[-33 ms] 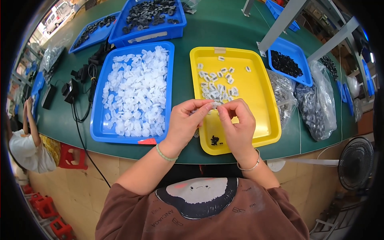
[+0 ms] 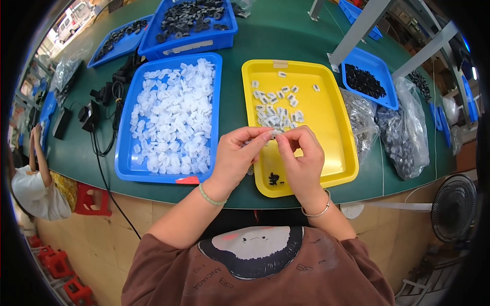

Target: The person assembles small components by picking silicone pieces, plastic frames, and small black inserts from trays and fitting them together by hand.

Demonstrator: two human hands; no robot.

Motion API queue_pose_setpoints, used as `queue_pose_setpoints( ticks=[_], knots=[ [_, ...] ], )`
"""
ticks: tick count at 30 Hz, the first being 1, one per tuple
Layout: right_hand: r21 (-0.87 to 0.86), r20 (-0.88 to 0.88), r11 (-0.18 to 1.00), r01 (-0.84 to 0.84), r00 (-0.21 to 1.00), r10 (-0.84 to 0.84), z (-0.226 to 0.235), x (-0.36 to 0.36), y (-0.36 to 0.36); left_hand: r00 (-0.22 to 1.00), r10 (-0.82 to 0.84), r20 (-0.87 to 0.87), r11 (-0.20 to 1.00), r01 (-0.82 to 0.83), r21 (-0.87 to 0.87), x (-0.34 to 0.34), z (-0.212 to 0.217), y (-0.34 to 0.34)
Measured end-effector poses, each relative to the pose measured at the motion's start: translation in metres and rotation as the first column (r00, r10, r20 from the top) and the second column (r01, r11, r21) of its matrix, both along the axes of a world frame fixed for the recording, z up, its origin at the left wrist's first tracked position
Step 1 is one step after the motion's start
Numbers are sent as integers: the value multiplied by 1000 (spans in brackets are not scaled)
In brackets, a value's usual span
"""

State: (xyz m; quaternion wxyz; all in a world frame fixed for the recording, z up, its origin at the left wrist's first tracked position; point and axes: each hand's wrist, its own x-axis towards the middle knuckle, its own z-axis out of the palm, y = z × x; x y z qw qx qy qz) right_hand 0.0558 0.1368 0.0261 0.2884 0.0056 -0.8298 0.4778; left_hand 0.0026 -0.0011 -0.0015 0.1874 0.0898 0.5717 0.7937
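Observation:
Over the yellow tray (image 2: 324,137), my left hand (image 2: 234,155) and my right hand (image 2: 304,160) meet fingertip to fingertip. Both pinch one small white plastic piece (image 2: 276,132), mostly covered by the fingers. Just beyond it in the tray lie several white pieces with dark centres (image 2: 279,108). A little heap of tiny black parts (image 2: 274,179) sits near the tray's front edge, between my wrists. To the left, a blue tray (image 2: 124,153) holds a thick spread of translucent white plastic pieces (image 2: 176,120).
Behind stand a blue bin of black rings (image 2: 191,20) and a smaller blue tray (image 2: 120,43). Black cables and an adapter (image 2: 89,116) lie left. At right are a blue tray of black parts (image 2: 365,79), plastic bags (image 2: 403,137), metal posts (image 2: 360,33) and a fan (image 2: 453,208).
My right hand has shifted very slightly to the left. The pinch on the white piece stays the same.

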Motion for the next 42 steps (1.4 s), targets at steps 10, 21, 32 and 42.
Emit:
queue_pose_setpoints(
  ticks=[10,21,32,42],
  knots=[
    [63,-41,997,53,998,-51,-4,-3,-3,995,-71,75,996,67,61,-1,1,-1],
    [-41,-25,998,39,999,-40,0,0,-3,987,-149,66,981,139,135,1,5,-4],
    [-538,212,813,-222,898,385,9,2,19,972,-96,-214,995,98,-3,1,6,-1],
    [-125,283,972,-199,932,227,10,7,25,948,-75,-308,983,19,-181,9,7,-2]
  ],
)
